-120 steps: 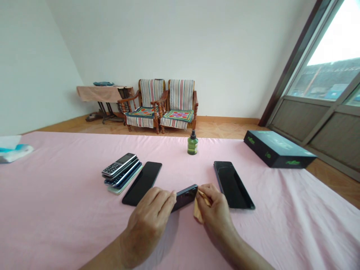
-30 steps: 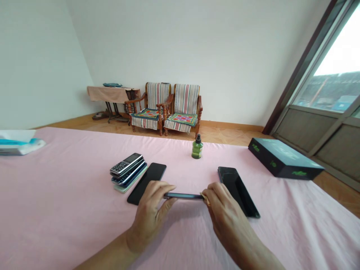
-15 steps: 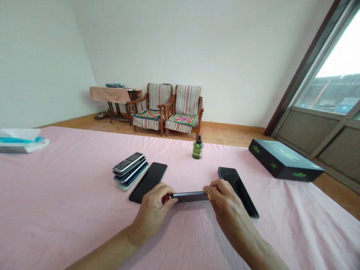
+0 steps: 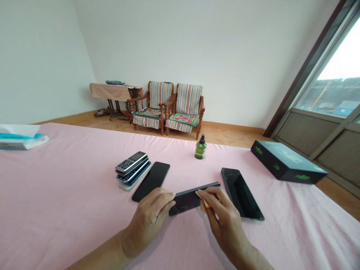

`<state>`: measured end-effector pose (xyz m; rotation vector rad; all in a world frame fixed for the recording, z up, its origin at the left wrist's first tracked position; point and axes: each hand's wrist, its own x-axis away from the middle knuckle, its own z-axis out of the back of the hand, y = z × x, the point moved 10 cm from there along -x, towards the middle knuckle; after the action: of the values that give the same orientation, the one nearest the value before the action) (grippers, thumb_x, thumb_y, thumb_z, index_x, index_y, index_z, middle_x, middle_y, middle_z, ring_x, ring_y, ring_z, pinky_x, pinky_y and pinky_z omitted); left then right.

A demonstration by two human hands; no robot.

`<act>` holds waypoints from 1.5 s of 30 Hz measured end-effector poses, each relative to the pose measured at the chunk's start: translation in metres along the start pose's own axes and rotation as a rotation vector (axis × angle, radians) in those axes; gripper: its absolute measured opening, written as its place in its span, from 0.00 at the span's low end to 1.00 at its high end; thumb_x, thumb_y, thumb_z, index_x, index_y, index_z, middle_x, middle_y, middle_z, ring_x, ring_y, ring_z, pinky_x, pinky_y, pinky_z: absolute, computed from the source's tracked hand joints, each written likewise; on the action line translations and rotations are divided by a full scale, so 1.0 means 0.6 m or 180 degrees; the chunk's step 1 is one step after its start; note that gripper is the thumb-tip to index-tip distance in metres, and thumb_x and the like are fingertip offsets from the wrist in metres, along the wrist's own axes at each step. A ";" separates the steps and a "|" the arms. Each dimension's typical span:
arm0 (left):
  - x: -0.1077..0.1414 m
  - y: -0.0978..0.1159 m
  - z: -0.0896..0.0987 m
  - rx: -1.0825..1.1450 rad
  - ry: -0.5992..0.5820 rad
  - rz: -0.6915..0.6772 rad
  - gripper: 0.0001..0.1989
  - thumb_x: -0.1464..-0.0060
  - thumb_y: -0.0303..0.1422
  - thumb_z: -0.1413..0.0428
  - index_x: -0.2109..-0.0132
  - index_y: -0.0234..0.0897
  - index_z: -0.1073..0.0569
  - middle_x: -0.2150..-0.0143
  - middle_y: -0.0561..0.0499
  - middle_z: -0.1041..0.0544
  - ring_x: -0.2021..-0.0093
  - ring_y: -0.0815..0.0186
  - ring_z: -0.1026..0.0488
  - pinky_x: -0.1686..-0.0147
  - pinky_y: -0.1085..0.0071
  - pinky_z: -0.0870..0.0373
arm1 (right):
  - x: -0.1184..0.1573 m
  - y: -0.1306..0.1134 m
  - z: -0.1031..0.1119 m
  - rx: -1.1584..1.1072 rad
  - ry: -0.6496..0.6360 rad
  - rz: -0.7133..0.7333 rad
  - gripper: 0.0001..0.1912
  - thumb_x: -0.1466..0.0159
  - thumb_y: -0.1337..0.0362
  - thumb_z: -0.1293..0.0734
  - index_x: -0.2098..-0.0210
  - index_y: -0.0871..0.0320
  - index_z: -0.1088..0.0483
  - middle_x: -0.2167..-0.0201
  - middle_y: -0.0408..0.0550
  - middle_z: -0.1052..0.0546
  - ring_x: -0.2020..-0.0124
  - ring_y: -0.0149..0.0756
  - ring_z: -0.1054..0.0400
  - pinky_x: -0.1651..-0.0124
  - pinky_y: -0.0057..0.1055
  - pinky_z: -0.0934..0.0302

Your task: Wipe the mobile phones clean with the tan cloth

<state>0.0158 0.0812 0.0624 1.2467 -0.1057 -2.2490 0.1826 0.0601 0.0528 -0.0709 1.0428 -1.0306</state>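
Note:
A dark smartphone (image 4: 187, 200) is held up over the pink cloth, tilted with its right end higher and its camera side toward me. My left hand (image 4: 150, 217) is closed on its left end, thumb and fingers pinching it. In my right hand (image 4: 225, 213) is a small yellowish wiping cloth (image 4: 206, 205), pinched and touching the phone's long edge and back. Left of the phone lies a black smartphone (image 4: 152, 180), screen up. Beside my right hand a larger black phone (image 4: 243, 193) lies face up, seemingly on top of another.
A pile of phones topped by a keypad phone (image 4: 131, 162) stands at the left. A green spray bottle (image 4: 200, 148) is at the back, a black box (image 4: 287, 161) at the right, and a tissue pack (image 4: 22, 140) at the far left. Two chairs (image 4: 184, 108) stand beyond the pink sheet (image 4: 75, 187).
The held phone has turned from nearly edge-on to show more of its back, its right end now raised. My right hand with the cloth has slid left along it.

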 end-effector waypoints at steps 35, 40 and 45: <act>0.009 0.027 -0.006 0.0068 -0.0069 -0.0113 0.07 0.40 0.19 0.47 0.57 0.32 0.28 0.63 0.46 0.28 0.63 0.66 0.28 0.63 0.72 0.28 | -0.004 -0.013 0.003 0.0875 -0.0015 0.0204 0.17 0.34 0.75 0.43 0.49 0.61 0.32 0.62 0.54 0.29 0.62 0.40 0.32 0.61 0.37 0.31; -0.001 0.024 -0.003 0.0005 0.0013 -0.0144 0.07 0.39 0.20 0.48 0.56 0.32 0.28 0.63 0.46 0.28 0.63 0.66 0.27 0.63 0.73 0.27 | -0.015 0.017 0.031 0.0855 0.0257 0.0017 0.15 0.35 0.75 0.41 0.51 0.62 0.30 0.63 0.53 0.30 0.63 0.40 0.33 0.63 0.37 0.32; 0.002 0.021 -0.010 0.0214 -0.0096 -0.0080 0.09 0.39 0.19 0.49 0.55 0.32 0.29 0.61 0.46 0.28 0.61 0.66 0.27 0.62 0.73 0.27 | -0.011 -0.059 -0.011 0.0274 0.0059 0.0534 0.19 0.34 0.77 0.42 0.46 0.61 0.33 0.60 0.54 0.30 0.60 0.37 0.33 0.59 0.32 0.31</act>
<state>0.0259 0.0714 0.0622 1.2555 -0.1792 -2.3034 0.1535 0.0482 0.0709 0.0951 1.0024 -0.9235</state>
